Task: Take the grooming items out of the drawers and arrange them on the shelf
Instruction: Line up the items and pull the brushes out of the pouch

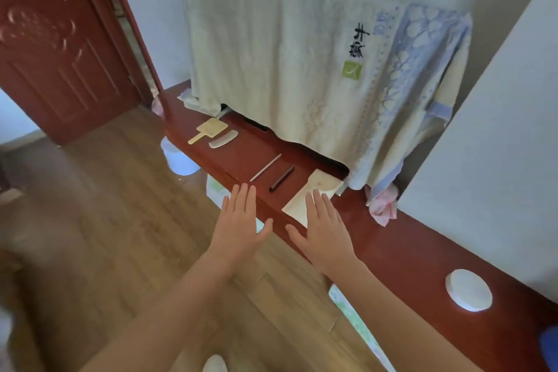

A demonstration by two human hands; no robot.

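Observation:
On the long dark red shelf (247,157) lie a pale yellow paddle-shaped mirror or brush (209,130), a curved white comb (223,139), a thin white stick (265,167), a dark brown pencil-like stick (282,178) and a cream rectangular box (314,193). My left hand (241,220) hovers flat with straight fingers over the shelf's front edge and holds nothing. My right hand (323,229) is flat too, its fingertips over the near part of the cream box. No drawer shows in this view.
A cream and blue cloth (302,69) hangs over something standing at the back of the shelf. A pink rag (385,205) and a round white lid (468,290) lie further right on the shelf. A white bucket (178,157) stands on the wooden floor below; a red door (54,39) is open at left.

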